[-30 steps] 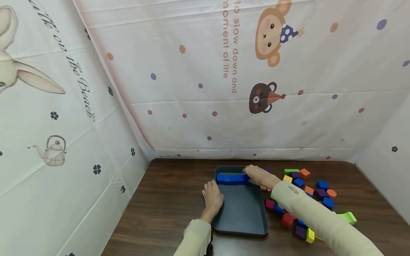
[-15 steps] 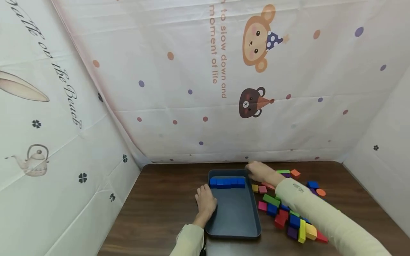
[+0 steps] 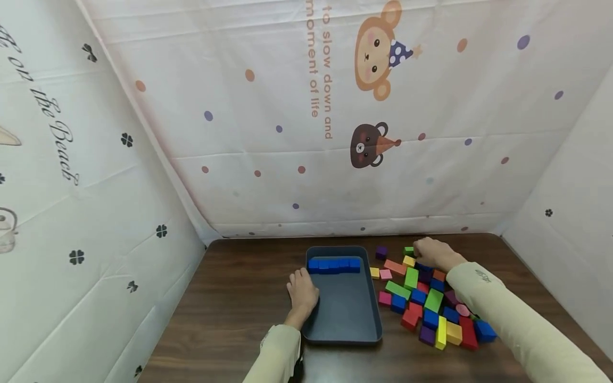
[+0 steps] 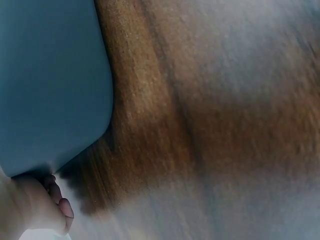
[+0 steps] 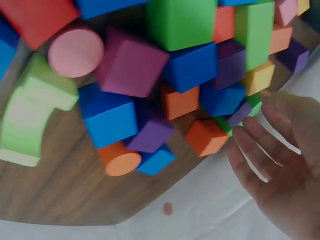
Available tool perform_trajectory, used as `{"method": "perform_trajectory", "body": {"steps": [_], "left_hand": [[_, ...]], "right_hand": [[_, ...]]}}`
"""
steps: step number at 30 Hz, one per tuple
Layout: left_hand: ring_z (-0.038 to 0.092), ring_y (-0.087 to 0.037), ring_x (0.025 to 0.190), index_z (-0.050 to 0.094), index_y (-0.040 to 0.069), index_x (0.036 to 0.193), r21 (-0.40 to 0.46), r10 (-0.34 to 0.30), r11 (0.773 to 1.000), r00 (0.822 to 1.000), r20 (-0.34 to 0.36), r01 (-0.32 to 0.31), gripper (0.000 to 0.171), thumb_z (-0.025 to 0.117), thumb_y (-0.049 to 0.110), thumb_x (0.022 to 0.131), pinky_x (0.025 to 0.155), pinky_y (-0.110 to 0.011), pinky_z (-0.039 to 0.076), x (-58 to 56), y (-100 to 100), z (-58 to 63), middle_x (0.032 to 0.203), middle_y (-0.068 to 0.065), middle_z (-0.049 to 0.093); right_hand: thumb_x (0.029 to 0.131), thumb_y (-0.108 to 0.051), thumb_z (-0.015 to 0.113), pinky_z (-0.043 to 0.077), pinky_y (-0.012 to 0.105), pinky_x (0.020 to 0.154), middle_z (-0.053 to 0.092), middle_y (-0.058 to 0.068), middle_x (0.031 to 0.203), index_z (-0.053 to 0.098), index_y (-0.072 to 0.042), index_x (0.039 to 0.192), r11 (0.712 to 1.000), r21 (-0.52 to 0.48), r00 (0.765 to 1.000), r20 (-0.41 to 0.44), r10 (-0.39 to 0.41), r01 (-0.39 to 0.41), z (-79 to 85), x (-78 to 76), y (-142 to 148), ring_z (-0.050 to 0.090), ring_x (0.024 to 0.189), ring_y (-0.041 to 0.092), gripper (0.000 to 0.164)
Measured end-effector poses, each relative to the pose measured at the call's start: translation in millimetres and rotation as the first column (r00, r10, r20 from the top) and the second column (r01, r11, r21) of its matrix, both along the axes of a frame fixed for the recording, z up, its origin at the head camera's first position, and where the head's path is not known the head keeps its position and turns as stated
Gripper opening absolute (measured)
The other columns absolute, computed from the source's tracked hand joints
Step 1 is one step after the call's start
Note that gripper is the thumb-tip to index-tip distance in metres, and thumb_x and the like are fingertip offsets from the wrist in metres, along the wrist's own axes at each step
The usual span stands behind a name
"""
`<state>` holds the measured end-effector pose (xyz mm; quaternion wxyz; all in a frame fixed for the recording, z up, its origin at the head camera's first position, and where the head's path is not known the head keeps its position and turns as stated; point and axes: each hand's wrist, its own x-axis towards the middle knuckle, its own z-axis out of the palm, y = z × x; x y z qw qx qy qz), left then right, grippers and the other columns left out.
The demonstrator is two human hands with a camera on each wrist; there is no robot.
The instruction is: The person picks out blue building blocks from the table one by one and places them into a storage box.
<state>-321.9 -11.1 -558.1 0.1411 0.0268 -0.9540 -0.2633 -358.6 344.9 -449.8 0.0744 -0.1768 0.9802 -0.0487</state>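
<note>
A dark grey-blue tray [image 3: 342, 319] lies on the table with several blue blocks [image 3: 333, 265] lined up in a row at its far end. My left hand [image 3: 304, 293] holds the tray's left edge; in the left wrist view its curled fingers [image 4: 65, 207] show beside the tray's corner, thumb hidden. Over the far side of the scattered blocks is my right hand [image 3: 435, 253]. Its fingers are spread loosely in the right wrist view, fingertips right at a small purple block [image 5: 240, 114] and a green block [image 5: 255, 104], with nothing gripped.
Many coloured blocks spread right of the tray, among them a yellow block [image 3: 441, 332], a red block [image 3: 467, 333] and a purple cube [image 3: 381, 252]. A light green curved block [image 5: 35, 112] lies near an orange cylinder [image 5: 122, 162]. A printed white cloth [image 3: 268, 197] hangs behind the table.
My right hand has left the right end of the blue row and moved right, out of the tray to the far blocks. The left hand stays at the tray's edge. The head view has shifted.
</note>
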Motion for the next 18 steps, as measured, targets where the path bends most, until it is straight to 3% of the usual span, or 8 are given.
{"method": "perform_trajectory", "body": {"steps": [2,6,13,18], "left_hand": [[0.05,-0.035,0.1,0.057,-0.004,0.11,-0.004,0.0,1.0,1.0,-0.001,0.0,0.033,0.073,-0.001,0.081,0.088,-0.052,0.042,3.0,-1,2.2,0.105,-0.019,0.059],[0.051,-0.034,0.101,0.057,-0.003,0.11,-0.026,0.002,1.0,1.0,-0.002,-0.002,0.033,0.074,0.0,0.08,0.087,-0.051,0.043,8.1,-1,6.0,0.104,-0.019,0.06],[0.052,-0.033,0.098,0.059,-0.003,0.108,-0.048,-0.005,0.999,1.0,-0.007,0.004,0.031,0.073,0.001,0.081,0.086,-0.049,0.043,14.5,1,9.2,0.101,-0.017,0.06],[0.051,-0.033,0.097,0.058,-0.003,0.106,-0.038,0.01,0.999,1.0,-0.011,-0.01,0.03,0.073,-0.001,0.08,0.086,-0.05,0.043,17.7,-1,8.0,0.099,-0.017,0.059]], "right_hand": [[0.092,-0.004,0.069,0.045,0.035,0.066,0.061,0.009,0.087,0.065,-0.001,0.094,1.0,-0.006,0.998,0.055,-0.003,0.004,-1.8,5.0,5,0.051,0.071,0.018,0.006],[0.09,0.0,0.07,0.047,0.035,0.067,0.062,0.012,0.091,0.065,0.001,0.095,1.0,-0.003,0.995,0.1,0.012,-0.012,-4.9,11.7,11,0.051,0.072,0.019,0.007],[0.09,-0.003,0.073,0.058,0.042,0.073,0.066,0.017,0.092,0.064,0.005,0.099,0.999,-0.006,0.996,0.077,-0.054,0.054,-16.1,15.7,13,0.063,0.078,0.024,0.014],[0.089,-0.005,0.076,0.059,0.043,0.074,0.068,0.018,0.093,0.064,0.006,0.101,0.998,-0.012,0.998,0.038,-0.058,0.058,-25.6,16.9,11,0.068,0.082,0.027,0.02]]}}
